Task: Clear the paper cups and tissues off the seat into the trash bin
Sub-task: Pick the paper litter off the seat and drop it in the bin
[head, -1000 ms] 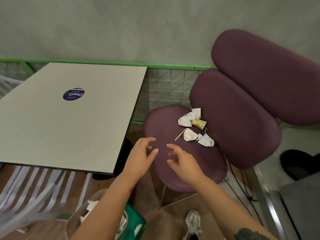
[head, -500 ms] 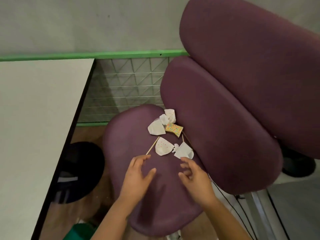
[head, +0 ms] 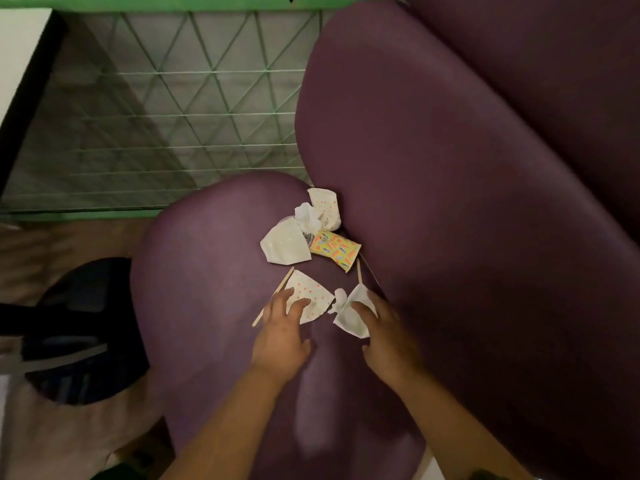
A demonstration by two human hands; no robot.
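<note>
On the rounded purple seat [head: 207, 271], matte and smooth, lies a cluster of flattened paper cups. The left hand [head: 282, 336] rests straight fingers on a dotted white cup [head: 311, 292], beside a thin wooden stick [head: 273, 296]. The right hand [head: 384, 336] presses relaxed fingers onto a plain white cup [head: 349, 318] with a crumpled tissue [head: 338, 299] touching it. Farther back sit another white cup [head: 285, 245], a colourful patterned cup [head: 335, 249] and a second dotted cup [head: 325, 206].

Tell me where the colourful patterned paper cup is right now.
In the head view, the colourful cup lies on its side at the back of the purple seat, against the backrest cushion, just right of a flattened white cup, beyond both hands.
</note>
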